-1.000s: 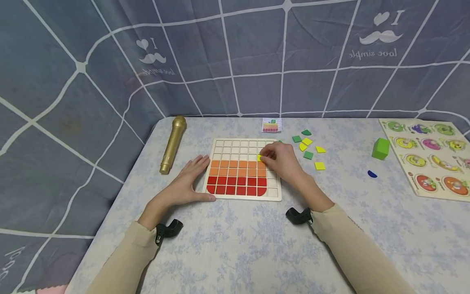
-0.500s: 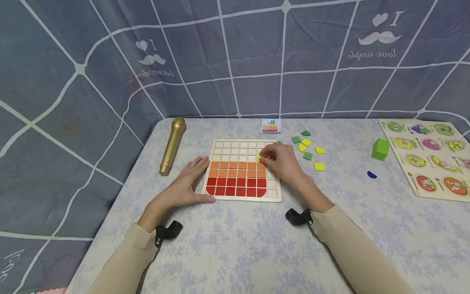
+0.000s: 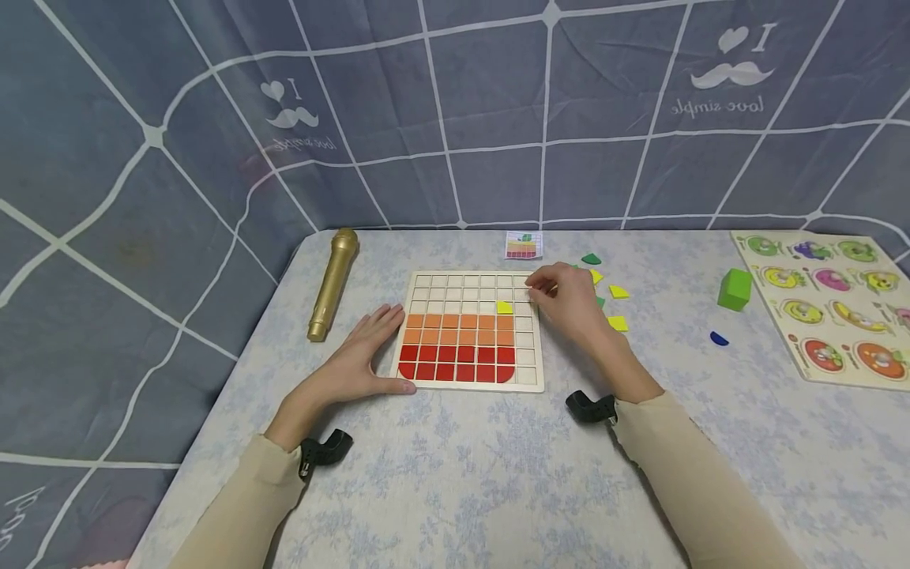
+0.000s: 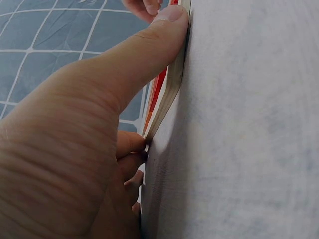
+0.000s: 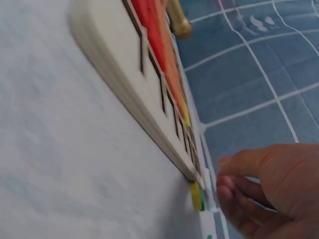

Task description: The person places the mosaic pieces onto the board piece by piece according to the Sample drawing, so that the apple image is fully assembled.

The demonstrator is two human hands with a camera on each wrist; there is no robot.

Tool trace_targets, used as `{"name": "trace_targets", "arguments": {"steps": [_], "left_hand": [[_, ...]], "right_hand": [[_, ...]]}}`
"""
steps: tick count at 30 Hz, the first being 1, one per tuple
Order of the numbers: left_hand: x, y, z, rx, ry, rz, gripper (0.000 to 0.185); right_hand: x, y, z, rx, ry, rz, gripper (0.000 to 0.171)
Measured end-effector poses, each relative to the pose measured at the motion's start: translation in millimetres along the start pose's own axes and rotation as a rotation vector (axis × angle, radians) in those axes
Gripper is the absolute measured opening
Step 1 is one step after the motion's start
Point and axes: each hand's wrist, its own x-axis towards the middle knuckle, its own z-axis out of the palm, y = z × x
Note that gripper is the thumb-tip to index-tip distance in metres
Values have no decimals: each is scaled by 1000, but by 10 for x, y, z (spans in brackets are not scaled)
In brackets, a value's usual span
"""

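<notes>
**Seating the Yellow Tile**

Currently, the left hand is bracing the puzzle board's left edge, fingers flat. The right hand, loosely curled and empty, is hovering over the board's right edge beside the yellow tile. Ideally, press tiles flush.

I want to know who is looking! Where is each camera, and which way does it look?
Head: worn on the head, looks forward and down at the table and puzzle board; both forearms, left hand and right hand show.
Left wrist: low beside the left hand, looks along the board's edge; thumb and fingers show.
Right wrist: low on the table, looks along the board toward the gold microphone; right fingers show.
All three share the board.
</notes>
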Motion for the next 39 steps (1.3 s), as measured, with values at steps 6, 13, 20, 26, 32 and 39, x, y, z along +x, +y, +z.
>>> {"name": "trace_targets", "arguments": {"steps": [6,13,20,26,32,39], "left_hand": [[-1,16,-5,1,-1,0,124],[3,30,-5,1,1,-4,124],[1,26,0,2,0,-4,124],[-8,29,-2,3,-1,-2,124],[-7,31,-4,4,-2,-5,124],[0,12,-1,1,0,2,124]], "right_hand": [[-7,98,-126,-77,-6,84,15],[-10,115,-79,-106,-34,106,18],[-16,94,-71,-70,-61,122,16],[-12,69,-138,-34,-147,145,20],[-13,44,-168,-25,-200,166,24],[-35,42,-145,-14,-174,186,13]]}}
